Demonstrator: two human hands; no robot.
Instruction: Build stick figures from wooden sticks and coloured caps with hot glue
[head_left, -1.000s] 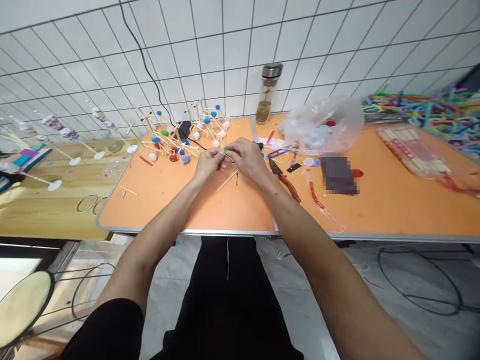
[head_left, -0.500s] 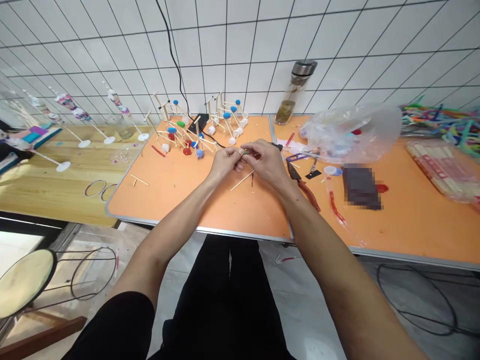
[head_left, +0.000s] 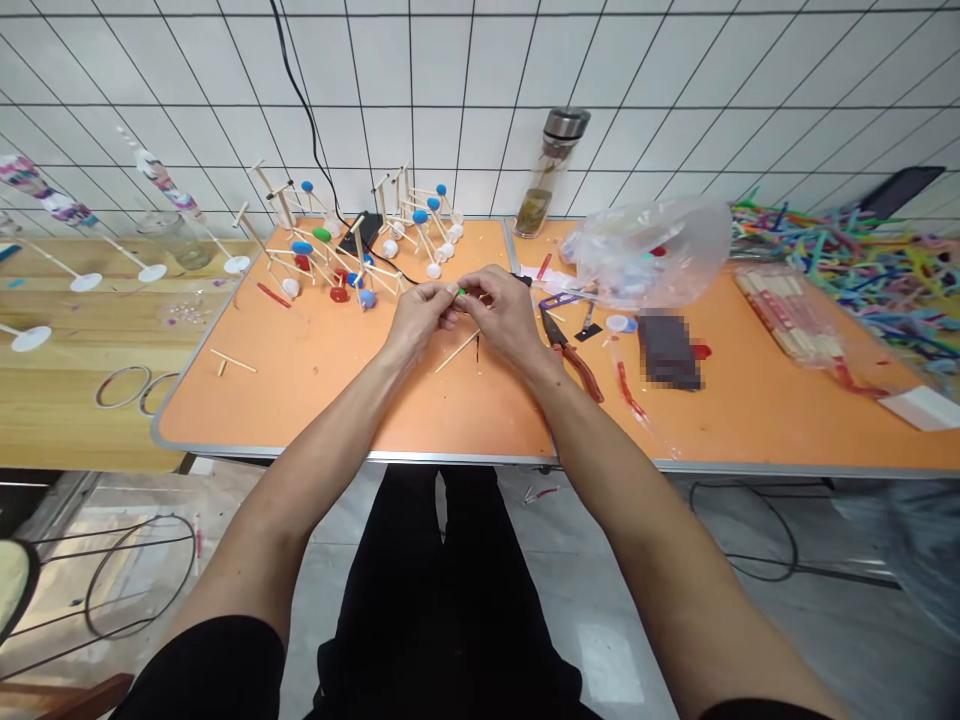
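Note:
Over the orange table, my left hand and my right hand meet, fingertips together. Between them shows a small green piece, mostly covered by the fingers; its exact kind is too small to tell. Both hands are closed in a pinch around it. A thin wooden stick lies just below the hands, with a short dark strip beside it. Left of my left hand stand small stick frames with coloured bottle caps, among them a green cap and a red cap.
Red-handled pliers lie right of my right hand. Behind them are a clear plastic bag and a glass bottle. A pack of sticks and colourful pipe cleaners lie further right. Two sticks lie at left.
The view has turned to the right, so everything appears shifted left. The hands stay together in a pinch, and the green piece shows a little more clearly.

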